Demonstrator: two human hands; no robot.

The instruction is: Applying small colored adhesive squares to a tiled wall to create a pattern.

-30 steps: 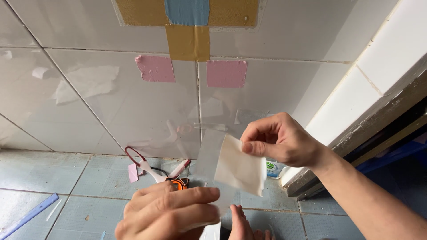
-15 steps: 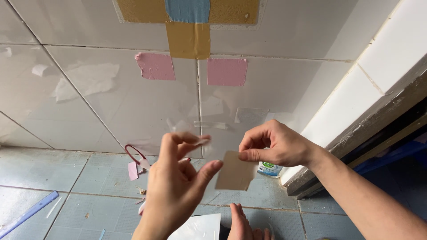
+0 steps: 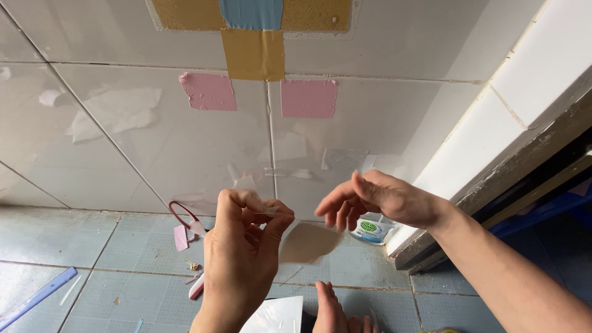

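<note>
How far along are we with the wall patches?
Done: a yellow patch, blue patch and pink patches sit on the tiled wall. In hand: the left hand pinches a thin sheet, the right hand at its other edge. Left: a white sheet lies below.

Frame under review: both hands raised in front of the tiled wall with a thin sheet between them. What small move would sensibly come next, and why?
Probably pull the hands slightly further apart. The left hand pinches a clear film corner at its fingertips, while the right hand holds the edge of the tan square sheet, which hangs loosely between them. Whether the film is fully free of the sheet cannot be told.
</note>
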